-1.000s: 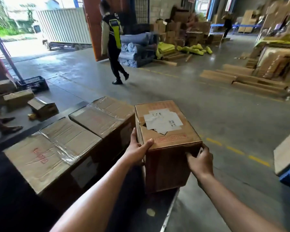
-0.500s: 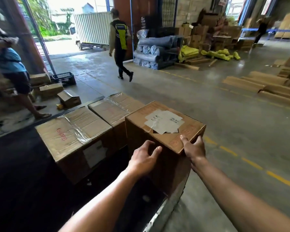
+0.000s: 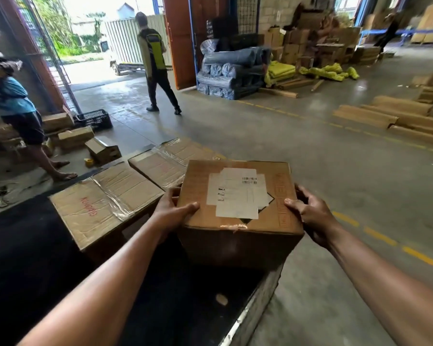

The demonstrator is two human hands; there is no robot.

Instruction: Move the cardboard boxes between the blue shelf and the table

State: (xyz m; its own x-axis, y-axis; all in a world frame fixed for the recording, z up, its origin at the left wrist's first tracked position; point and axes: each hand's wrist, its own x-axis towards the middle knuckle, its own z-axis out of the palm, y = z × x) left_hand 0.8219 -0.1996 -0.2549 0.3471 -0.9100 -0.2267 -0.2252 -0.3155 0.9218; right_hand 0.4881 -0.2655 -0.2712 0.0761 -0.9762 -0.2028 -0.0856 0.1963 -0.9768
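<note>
Now gripping box from both sides, at near corner of counter, just beside two taped boxes.

Holding with left hand on left wall, thumb laid over top edge, fingers curled round the side. Holding with right hand on right wall, fingers spread and hooked onto upper edge. Cannot tell whether resting on counter or lifted clear. Appears to overhang counter edge on right, above floor.

Judged step: mid-transfer between counter and shelf. No blue shelf in view.

Risks, as judged:
- Could slide down out of grip. Cause: squeezed at upper walls only, nothing under base.
- Could tip off toward floor if let go here. Cause: the overhang at counter edge.
- Could knock or shove the taped boxes. Cause: left knuckles close beside them.
- Could lose thumb purchase. Cause: loose paper labels and tape on top.
- Could meet the two people across floor when turning; well apart, so low concern.
</note>
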